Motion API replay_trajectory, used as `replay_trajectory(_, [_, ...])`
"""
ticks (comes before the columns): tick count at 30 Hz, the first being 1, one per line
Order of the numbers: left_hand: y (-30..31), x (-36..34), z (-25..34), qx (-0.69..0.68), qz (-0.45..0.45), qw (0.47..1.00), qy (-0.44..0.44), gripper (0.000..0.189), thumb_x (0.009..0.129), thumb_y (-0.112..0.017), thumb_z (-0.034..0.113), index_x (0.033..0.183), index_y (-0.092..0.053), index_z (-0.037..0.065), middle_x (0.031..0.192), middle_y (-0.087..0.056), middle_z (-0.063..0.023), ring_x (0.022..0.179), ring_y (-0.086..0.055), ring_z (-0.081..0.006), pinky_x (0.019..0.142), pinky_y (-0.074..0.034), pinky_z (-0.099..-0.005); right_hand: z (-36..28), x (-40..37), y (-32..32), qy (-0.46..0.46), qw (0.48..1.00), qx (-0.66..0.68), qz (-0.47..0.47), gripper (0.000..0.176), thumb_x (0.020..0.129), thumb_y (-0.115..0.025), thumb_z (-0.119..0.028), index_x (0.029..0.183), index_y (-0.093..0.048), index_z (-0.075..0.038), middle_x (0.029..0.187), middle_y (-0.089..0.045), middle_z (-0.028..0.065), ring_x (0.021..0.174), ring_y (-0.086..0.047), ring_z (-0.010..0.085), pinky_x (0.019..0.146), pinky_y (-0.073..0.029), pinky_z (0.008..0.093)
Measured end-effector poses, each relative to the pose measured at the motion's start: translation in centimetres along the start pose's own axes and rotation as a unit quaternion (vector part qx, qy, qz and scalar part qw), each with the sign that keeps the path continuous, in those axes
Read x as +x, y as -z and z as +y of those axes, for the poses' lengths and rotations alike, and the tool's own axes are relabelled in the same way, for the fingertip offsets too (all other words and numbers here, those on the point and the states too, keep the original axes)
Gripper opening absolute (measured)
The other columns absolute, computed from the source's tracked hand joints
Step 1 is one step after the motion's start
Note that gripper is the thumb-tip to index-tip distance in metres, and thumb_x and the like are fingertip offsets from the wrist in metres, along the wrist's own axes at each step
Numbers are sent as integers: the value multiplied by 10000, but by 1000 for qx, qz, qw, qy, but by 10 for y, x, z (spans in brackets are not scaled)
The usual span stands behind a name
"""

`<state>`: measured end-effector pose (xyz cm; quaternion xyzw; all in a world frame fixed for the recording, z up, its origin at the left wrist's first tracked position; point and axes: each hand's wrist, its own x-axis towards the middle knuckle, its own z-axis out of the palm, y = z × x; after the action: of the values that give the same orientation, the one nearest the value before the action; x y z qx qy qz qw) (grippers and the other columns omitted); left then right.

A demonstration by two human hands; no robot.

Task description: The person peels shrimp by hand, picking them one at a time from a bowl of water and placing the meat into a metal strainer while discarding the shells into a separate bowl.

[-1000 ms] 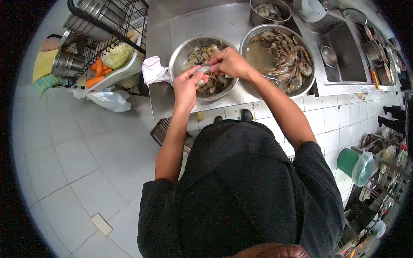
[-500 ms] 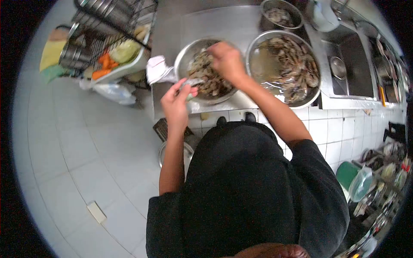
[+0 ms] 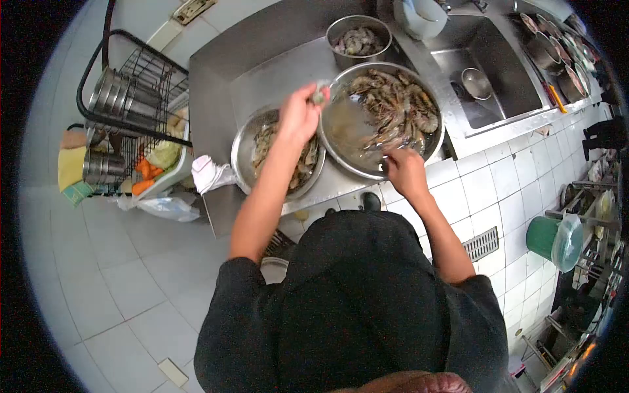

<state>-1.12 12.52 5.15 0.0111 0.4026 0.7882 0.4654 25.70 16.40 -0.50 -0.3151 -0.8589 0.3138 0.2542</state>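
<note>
My left hand (image 3: pixel 300 116) is raised between two steel bowls, its fingers pinching a small, pale, blurred shrimp (image 3: pixel 319 95). My right hand (image 3: pixel 407 171) reaches over the near rim of the larger steel basin (image 3: pixel 333 145), fingertips closed on a shrimp at the edge of the pile; the grip is partly hidden. Unpeeled shrimp (image 3: pixel 400 108) lie in cloudy water in that basin. The left steel bowl (image 3: pixel 241 175) holds shrimp shells and heads (image 3: pixel 304 167), partly covered by my left forearm. Behind the basin, a steel pot (image 3: pixel 335 57) contains peeled shrimp (image 3: pixel 358 42).
A sink (image 3: pixel 517 88) with a small metal bowl (image 3: pixel 476 84) is on the right. A white cloth-like bundle (image 3: pixel 208 174) sits at the counter's left corner. Further left are a wire rack (image 3: pixel 147 82) and a vegetable crate (image 3: pixel 177 164). A green bucket (image 3: pixel 542 237) stands at right.
My right hand has moved from the left bowl to the basin of unpeeled shrimp. My left hand, with its shrimp, has risen rightward towards the basin and pot. The camera view has shifted.
</note>
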Motion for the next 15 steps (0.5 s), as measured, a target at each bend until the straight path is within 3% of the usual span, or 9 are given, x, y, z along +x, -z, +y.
replay_trajectory(3, [-55,71,8,-10,-98,993,-61,247,923,-534,99,1112,-485,-53,1140,-521,-164,1058,-533,-284,951,-448,-511,16,-22,23,-71,997,-3,20,154,758,-609,-29,883,-698,-22,825,-662,192,789,-618,382,738,-494,448])
replay_trajectory(5, [-98,66,16,197,-53,974,-100,397,911,-535,199,1211,-461,-49,1290,-449,-204,1231,-410,-373,1039,-288,-632,23,-31,28,-64,997,-4,33,143,773,-613,-29,888,-697,-18,855,-667,192,805,-623,379,738,-496,447])
replay_trajectory(6, [-90,80,3,408,-28,891,-196,449,901,-529,218,1255,-440,-44,1345,-395,-216,1277,-339,-400,1052,-231,-645,29,-33,26,-55,997,3,51,167,756,-624,-18,908,-694,-19,857,-667,192,814,-623,379,741,-498,446])
replay_trajectory(7, [-74,99,-14,594,-5,753,-282,502,891,-522,237,1298,-420,-38,1399,-341,-228,1323,-267,-427,1066,-173,-658,30,-33,28,-66,997,0,41,177,755,-625,-19,919,-692,-20,862,-667,192,819,-623,380,745,-498,445])
replay_trajectory(8, [-60,110,-27,745,16,566,-353,555,882,-516,256,1341,-399,-32,1454,-286,-239,1370,-196,-454,1079,-115,-672,28,-30,31,-73,997,-2,33,187,754,-627,-20,931,-691,-22,866,-667,193,824,-622,381,749,-499,444])
replay_trajectory(10, [-36,60,-56,883,-60,367,-286,628,869,-478,237,1415,-323,-35,1533,-122,-251,1404,-50,-495,1093,-56,-659,26,-20,34,-87,996,-13,34,225,770,-640,-26,986,-698,-40,817,-658,210,787,-624,380,724,-495,439])
replay_trajectory(13, [2,19,-98,919,-126,366,-76,621,899,-419,291,1417,-324,-38,1548,-89,-239,1429,13,-445,1100,-11,-652,29,-5,39,-51,997,-48,27,253,762,-634,-20,1007,-692,-42,802,-650,197,768,-610,379,717,-489,449])
replay_trajectory(14, [7,11,-106,942,-135,306,-8,627,960,-359,368,1464,-263,9,1563,-68,-192,1439,3,-404,1120,-48,-619,38,-1,35,-16,997,-66,21,266,738,-622,-11,992,-693,-44,807,-641,171,783,-589,364,724,-483,439])
replay_trajectory(15, [12,9,-110,937,-155,312,26,629,959,-365,380,1464,-270,15,1565,-75,-183,1441,-5,-395,1119,-56,-620,39,4,35,6,996,-88,0,289,708,-611,0,980,-697,-48,810,-642,157,804,-580,360,739,-483,434])
